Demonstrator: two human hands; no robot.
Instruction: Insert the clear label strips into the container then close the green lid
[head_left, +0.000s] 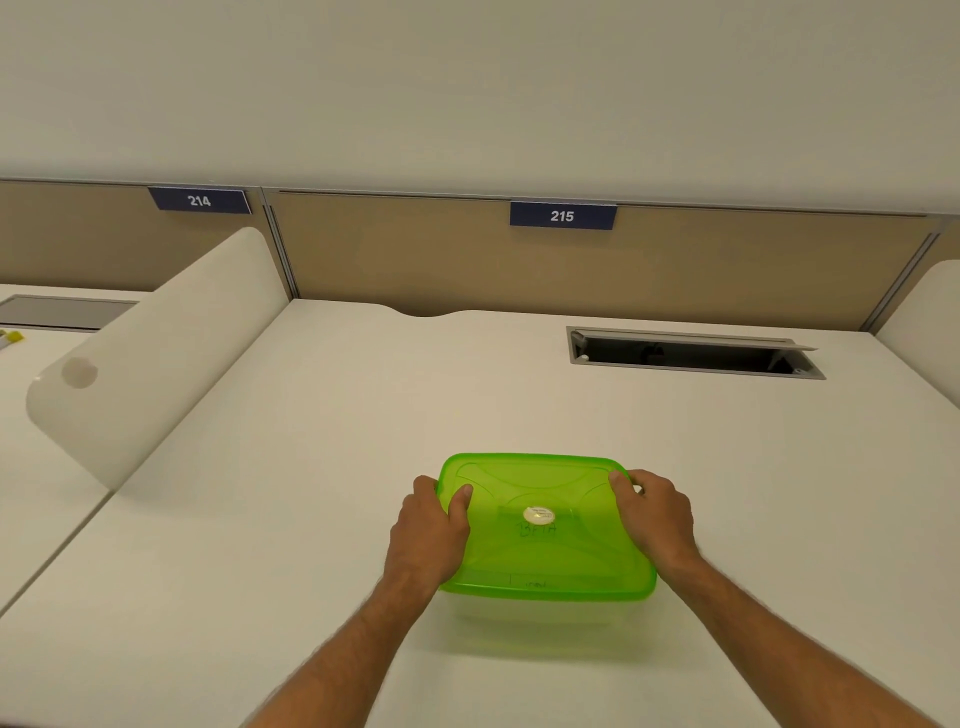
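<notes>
A clear plastic container (540, 621) stands on the white desk near its front edge, covered by a translucent green lid (550, 540) with a round white sticker and handwriting on top. My left hand (431, 530) grips the lid's left edge, thumb on top and fingers down the side. My right hand (657, 512) holds the lid's right edge the same way. No clear label strips are visible; the green lid hides the container's inside.
The white desk (322, 467) has an open cable hatch (691, 353) at the back right. A white curved divider (156, 358) stands to the left, another at the far right. A tan partition with signs 214 and 215 runs behind.
</notes>
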